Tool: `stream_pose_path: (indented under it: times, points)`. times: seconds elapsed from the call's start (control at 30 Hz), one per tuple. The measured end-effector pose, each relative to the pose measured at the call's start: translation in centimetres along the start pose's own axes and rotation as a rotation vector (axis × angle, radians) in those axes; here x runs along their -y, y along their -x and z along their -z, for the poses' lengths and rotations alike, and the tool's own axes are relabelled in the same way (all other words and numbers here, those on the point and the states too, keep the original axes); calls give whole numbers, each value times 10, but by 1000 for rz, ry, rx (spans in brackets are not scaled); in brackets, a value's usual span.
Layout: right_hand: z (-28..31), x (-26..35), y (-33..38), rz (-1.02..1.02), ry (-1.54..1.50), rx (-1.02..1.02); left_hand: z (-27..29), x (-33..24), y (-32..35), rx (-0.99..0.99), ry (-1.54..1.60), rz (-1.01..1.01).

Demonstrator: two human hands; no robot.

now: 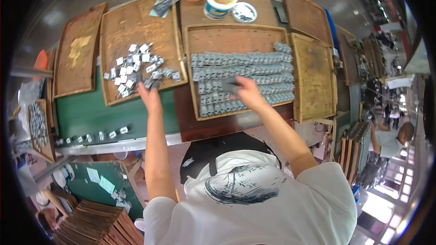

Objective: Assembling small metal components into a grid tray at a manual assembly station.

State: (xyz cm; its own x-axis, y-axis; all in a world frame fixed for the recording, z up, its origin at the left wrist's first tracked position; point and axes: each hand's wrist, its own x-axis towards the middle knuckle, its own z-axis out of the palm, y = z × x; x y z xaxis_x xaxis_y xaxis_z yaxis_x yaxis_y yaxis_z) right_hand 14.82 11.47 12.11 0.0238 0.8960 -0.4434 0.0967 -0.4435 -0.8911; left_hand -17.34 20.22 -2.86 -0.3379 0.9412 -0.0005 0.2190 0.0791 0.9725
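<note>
Right grip [245, 91] pinching grey part [230, 85], arm outstretched

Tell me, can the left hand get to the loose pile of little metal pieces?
Probably yes. The left hand is already at the near edge of the loose metal pieces on the wooden tray, with nothing in between.

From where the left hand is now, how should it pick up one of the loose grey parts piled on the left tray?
Best to take a stray part at the near edge of the loose pile, by its two short sides, coming from above. The left hand is already there, and those edge pieces on the wooden tray lie flat and apart, so the fingers should fit round them.
</note>
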Motion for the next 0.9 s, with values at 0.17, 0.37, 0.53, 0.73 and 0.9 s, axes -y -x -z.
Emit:
stream_pose_path:
  times: [0.17,0.37,0.53,0.73,0.9]
  points:
    - [139,-48,45,-36,-76,-569,9,-1,-3,-11,-138,151]
    - [241,-105,34,-36,-184,-798,18,-34,-2,154,-1010,-4]
    - [256,-73,0,102,-132,-679,5,-108,42,-61,-1139,-34]
    - [363,-150,-31,-33,-116,-456,-58,-113,128,-47,-485,201]
    - [321,-120,-21,-169,-381,80,-107,-66,176,-87,-474,494]
